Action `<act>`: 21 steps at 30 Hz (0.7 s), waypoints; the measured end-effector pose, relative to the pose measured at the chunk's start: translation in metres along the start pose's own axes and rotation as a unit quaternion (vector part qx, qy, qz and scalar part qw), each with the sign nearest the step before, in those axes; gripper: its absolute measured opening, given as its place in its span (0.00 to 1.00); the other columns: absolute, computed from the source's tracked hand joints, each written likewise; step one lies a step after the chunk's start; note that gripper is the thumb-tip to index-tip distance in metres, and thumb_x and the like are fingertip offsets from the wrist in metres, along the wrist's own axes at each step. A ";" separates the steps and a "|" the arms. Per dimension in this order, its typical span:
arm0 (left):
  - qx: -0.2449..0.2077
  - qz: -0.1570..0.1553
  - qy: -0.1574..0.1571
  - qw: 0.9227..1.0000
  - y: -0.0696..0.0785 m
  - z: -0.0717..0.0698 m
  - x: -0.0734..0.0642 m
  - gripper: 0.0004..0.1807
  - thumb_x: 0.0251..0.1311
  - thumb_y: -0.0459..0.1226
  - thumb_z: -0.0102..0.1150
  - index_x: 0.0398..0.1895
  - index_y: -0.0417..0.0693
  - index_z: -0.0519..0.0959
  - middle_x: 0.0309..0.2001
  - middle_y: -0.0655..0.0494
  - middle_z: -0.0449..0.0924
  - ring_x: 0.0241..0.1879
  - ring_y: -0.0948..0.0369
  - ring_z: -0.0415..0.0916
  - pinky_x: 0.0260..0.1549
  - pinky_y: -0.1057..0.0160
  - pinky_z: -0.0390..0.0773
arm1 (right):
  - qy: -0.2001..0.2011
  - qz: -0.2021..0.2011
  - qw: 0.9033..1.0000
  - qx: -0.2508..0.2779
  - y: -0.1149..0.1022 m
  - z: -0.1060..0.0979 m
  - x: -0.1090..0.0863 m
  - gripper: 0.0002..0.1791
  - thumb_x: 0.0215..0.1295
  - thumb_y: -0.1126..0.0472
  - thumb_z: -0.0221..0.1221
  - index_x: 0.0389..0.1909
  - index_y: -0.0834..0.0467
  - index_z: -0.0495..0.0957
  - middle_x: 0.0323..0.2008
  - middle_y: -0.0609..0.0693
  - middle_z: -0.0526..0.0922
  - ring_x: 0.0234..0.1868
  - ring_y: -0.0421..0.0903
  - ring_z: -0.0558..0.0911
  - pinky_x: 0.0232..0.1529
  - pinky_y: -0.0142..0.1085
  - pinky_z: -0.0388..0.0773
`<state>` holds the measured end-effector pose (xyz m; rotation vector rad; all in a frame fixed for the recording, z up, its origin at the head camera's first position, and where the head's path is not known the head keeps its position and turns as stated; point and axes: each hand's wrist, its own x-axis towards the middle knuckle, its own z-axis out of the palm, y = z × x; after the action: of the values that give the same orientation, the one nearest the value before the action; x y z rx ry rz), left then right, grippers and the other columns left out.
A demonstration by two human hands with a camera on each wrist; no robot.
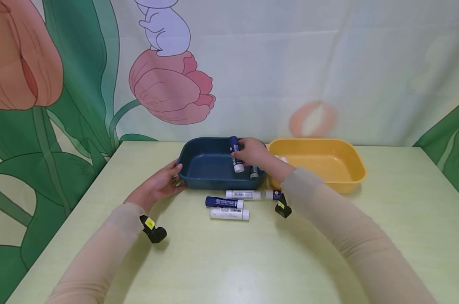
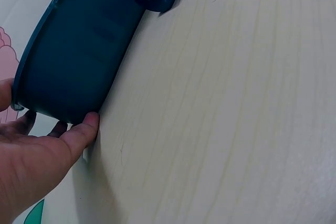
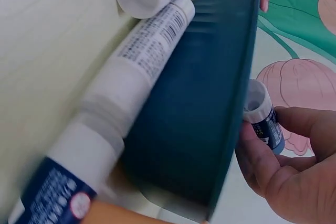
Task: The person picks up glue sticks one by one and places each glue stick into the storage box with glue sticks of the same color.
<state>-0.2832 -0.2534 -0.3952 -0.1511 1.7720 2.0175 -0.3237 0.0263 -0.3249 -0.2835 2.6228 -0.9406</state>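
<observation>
My right hand (image 1: 252,151) pinches a dark blue glue stick (image 1: 235,154) with a white end, tilted over the dark blue plastic basin (image 1: 214,184). In the right wrist view thumb and fingers close round that glue stick (image 3: 268,124) beside the basin's rim. My left hand (image 1: 163,181) grips the basin's left end, thumb at the rim and fingers along the outer wall (image 2: 63,77). Another glue stick (image 1: 254,171) lies inside the basin at its right side. In front lie a blue glue stick (image 1: 224,202) and a white one (image 1: 229,213), side by side.
A yellow basin (image 1: 351,185) stands right of the blue one, with a white-ended item (image 1: 282,159) partly hidden by my right wrist. Along the blue basin's front lie a white glue stick (image 1: 244,194) and a blue-ended one (image 1: 269,194), end to end. A printed curtain (image 1: 252,76) hangs behind the table.
</observation>
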 end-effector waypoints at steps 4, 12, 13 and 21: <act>0.003 0.001 0.002 1.000 -0.001 0.001 0.000 0.35 0.82 0.45 0.33 0.84 0.58 0.34 0.73 0.49 0.51 0.74 0.54 0.47 0.81 0.41 0.48 | -0.006 0.025 0.999 0.024 0.004 0.007 0.009 0.37 0.77 0.54 0.57 0.79 0.62 0.57 0.71 0.60 0.73 0.52 0.53 0.88 0.59 0.41 0.84; 0.014 0.005 -0.009 1.000 -0.002 -0.001 -0.002 0.36 0.82 0.46 0.34 0.84 0.57 0.33 0.51 0.61 0.60 0.56 0.65 0.56 0.81 0.42 0.48 | -0.016 0.055 0.995 0.079 0.009 0.028 0.022 0.35 0.75 0.58 0.59 0.77 0.65 0.60 0.66 0.63 0.78 0.57 0.54 0.86 0.53 0.38 0.86; 0.014 0.005 -0.010 1.000 -0.002 0.000 -0.003 0.36 0.82 0.46 0.34 0.84 0.57 0.33 0.51 0.61 0.60 0.56 0.65 0.56 0.81 0.42 0.48 | -0.015 0.058 0.995 0.079 0.009 0.030 0.023 0.34 0.75 0.58 0.59 0.77 0.66 0.61 0.65 0.63 0.78 0.57 0.54 0.86 0.52 0.38 0.86; 0.014 0.000 0.000 1.000 0.000 0.001 -0.002 0.35 0.82 0.46 0.34 0.84 0.58 0.34 0.60 0.58 0.59 0.66 0.59 0.52 0.81 0.41 0.49 | -0.002 0.054 0.997 0.058 0.011 0.039 0.031 0.28 0.73 0.58 0.62 0.68 0.68 0.72 0.45 0.58 0.85 0.31 0.44 0.83 0.35 0.29 0.84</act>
<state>-0.2817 -0.2529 -0.3941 -0.1430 1.7994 1.9924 -0.3379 0.0028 -0.3680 -0.1129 2.5388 -1.0480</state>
